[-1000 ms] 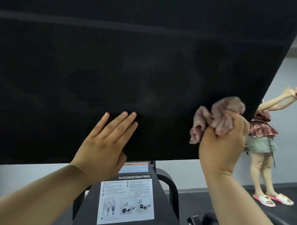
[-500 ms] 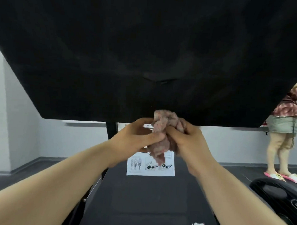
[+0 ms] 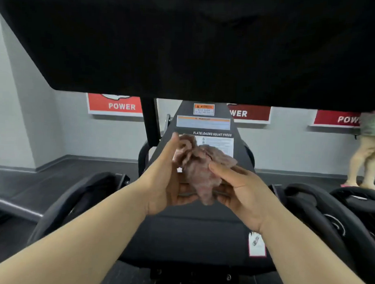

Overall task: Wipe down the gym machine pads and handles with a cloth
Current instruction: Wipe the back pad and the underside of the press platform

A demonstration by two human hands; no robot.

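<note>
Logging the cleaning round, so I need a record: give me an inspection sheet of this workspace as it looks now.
Surface: large black pad overhead, no marks discernible; dark lower pad below.
Job's things: pink cloth, bunched, held clear of both pads.
Clutter: nothing seen.
Grippers: left hand and right hand both grip the cloth.
Cables: nothing seen.
Surroundings: instruction label on the frame, red POWER signs on the wall, a bystander at right.
</note>
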